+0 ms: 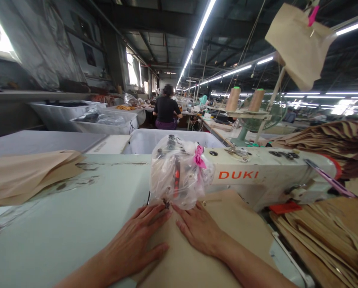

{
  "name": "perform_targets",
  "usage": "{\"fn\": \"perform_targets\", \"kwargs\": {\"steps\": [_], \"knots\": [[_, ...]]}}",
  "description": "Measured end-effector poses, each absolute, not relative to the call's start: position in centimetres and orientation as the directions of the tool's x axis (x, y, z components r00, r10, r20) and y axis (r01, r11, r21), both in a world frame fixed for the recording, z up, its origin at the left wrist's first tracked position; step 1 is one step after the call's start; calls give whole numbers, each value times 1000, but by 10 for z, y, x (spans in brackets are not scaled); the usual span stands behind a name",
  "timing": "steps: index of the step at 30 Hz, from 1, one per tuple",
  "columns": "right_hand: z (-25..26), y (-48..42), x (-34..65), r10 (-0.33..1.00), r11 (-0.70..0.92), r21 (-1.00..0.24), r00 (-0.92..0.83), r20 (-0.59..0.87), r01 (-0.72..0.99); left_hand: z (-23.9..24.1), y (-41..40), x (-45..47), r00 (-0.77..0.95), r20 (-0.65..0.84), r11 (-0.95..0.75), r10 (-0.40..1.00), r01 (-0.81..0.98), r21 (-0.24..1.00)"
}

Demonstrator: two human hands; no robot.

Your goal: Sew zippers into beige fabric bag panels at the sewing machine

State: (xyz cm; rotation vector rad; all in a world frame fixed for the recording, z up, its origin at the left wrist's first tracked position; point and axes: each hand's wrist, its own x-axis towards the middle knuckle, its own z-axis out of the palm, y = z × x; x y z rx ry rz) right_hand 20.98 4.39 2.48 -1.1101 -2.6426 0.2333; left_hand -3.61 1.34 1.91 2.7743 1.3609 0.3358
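My left hand (pixel 135 244) and my right hand (pixel 198 228) lie flat, fingers spread, on a tan fabric piece (pixel 227 224) on the sewing table (pixel 62 224). Both sets of fingertips point at the needle area of a white DUKI sewing machine (pixel 257 178). The machine's head is wrapped in a clear plastic bag (pixel 179 176) tied with a pink ribbon, which hides the needle. Neither hand grips anything.
A stack of tan fabric (pixel 26 172) lies at the table's left; more tan pieces (pixel 325 236) pile at the right. White bins (pixel 146 140) stand behind the table. Thread cones (pixel 233 99) and a fan sit beyond the machine. A person in black (pixel 166 110) works farther back.
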Motion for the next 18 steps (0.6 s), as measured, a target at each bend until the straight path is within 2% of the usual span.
{"fn": "perform_targets", "kwargs": {"steps": [13, 16, 18], "knots": [[29, 39, 209, 711, 703, -161, -673, 206, 693, -10, 23, -45, 608, 403, -664, 684, 748, -1], [34, 34, 206, 694, 703, -79, -659, 289, 706, -10, 23, -45, 604, 407, -657, 686, 753, -9], [51, 22, 216, 651, 698, -7, -632, 421, 716, -6, 15, -47, 598, 381, -648, 705, 762, 3]]}}
